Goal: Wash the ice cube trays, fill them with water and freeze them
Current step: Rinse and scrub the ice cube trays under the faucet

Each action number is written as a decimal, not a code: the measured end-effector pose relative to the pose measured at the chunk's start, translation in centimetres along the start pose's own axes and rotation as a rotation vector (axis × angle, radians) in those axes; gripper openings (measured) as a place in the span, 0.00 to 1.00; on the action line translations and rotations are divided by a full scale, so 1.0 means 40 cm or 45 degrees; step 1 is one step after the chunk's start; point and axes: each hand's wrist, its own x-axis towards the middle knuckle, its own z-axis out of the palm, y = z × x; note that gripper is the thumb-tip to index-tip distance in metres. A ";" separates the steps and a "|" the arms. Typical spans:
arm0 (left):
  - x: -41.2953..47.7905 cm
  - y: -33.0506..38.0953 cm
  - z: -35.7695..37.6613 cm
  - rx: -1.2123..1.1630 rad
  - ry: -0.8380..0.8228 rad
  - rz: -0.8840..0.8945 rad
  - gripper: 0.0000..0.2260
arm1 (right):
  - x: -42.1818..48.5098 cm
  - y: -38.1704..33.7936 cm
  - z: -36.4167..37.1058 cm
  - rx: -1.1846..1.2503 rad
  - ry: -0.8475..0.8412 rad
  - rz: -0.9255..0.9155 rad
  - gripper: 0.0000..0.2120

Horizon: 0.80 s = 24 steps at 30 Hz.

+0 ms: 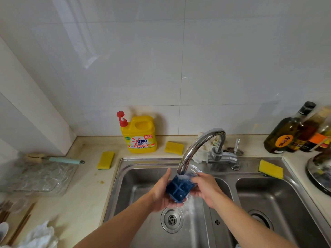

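A small dark blue ice cube tray (179, 189) with square compartments is held tilted under the spout of the chrome tap (200, 145), over the left basin of the steel sink (143, 162). Water and foam run over the tray's upper end and down toward the drain (172, 219). My left hand (162, 193) grips the tray from its left and underside. My right hand (206, 188) holds its right edge, fingers curled around it.
A yellow detergent jug with a red pump (138, 134) stands behind the sink. Yellow sponges lie at the left counter (105, 160), behind the sink (174, 148) and on the right basin's rim (270, 169). Oil bottles (290, 129) stand at right. A clear textured tray (38, 176) and brush (53, 159) lie at left.
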 end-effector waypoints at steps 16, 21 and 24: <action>0.071 -0.007 0.035 -0.263 0.315 0.066 0.21 | -0.022 0.005 -0.013 -0.126 -0.068 0.018 0.14; 0.083 0.000 0.040 -0.060 0.244 0.118 0.20 | -0.021 0.001 -0.044 0.008 -0.083 0.259 0.24; 0.084 -0.008 0.039 0.027 0.210 0.145 0.19 | -0.013 0.004 -0.059 0.078 -0.104 0.310 0.24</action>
